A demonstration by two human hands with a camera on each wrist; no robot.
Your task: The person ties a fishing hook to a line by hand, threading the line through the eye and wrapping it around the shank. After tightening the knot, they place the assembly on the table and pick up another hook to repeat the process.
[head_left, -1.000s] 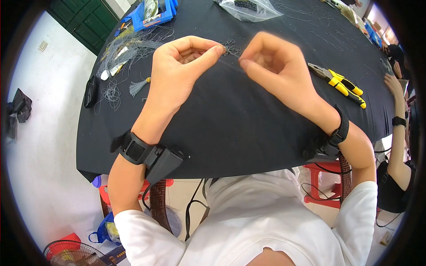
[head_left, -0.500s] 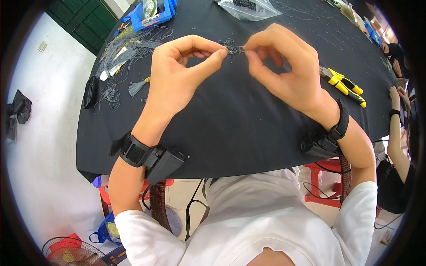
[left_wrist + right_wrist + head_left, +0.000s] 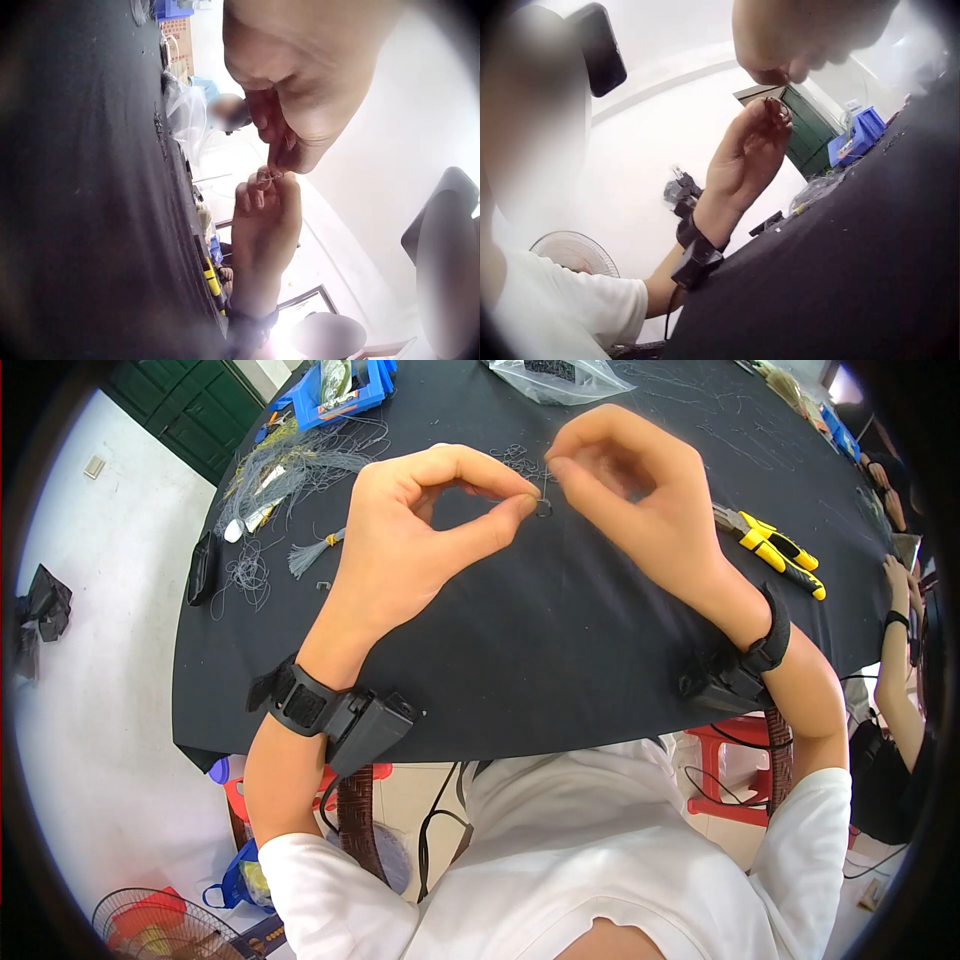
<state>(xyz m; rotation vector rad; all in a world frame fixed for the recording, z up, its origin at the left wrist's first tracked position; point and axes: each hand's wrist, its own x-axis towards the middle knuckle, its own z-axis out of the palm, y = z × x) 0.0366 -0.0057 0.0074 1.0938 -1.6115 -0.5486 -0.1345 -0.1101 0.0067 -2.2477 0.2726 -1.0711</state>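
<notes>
My left hand (image 3: 425,530) pinches a small dark fish hook (image 3: 545,509) between thumb and forefinger. Its curved bend shows past the fingertips in the head view and the right wrist view. Just to the right, my right hand (image 3: 650,495) has thumb and forefinger pressed together on a fine fishing line, barely visible, close by the hook's upper end. The left wrist view shows both hands' fingertips nearly meeting, with a thin pale strand (image 3: 268,178) there. Behind them on the black cloth lies a small pile of hooks (image 3: 515,458).
Yellow-handled pliers (image 3: 775,550) lie right of my right hand. Tangled grey line (image 3: 290,470) and a tied bundle of line (image 3: 312,557) lie at left. Farther back are a blue bin (image 3: 350,405) and a clear plastic bag (image 3: 570,382). Another person's arm (image 3: 895,650) reaches in at right.
Both hands moved from apart to fingertips close over the hook pile. The left hand has since shifted right and slightly nearer, and a hook now shows at its fingertips.
</notes>
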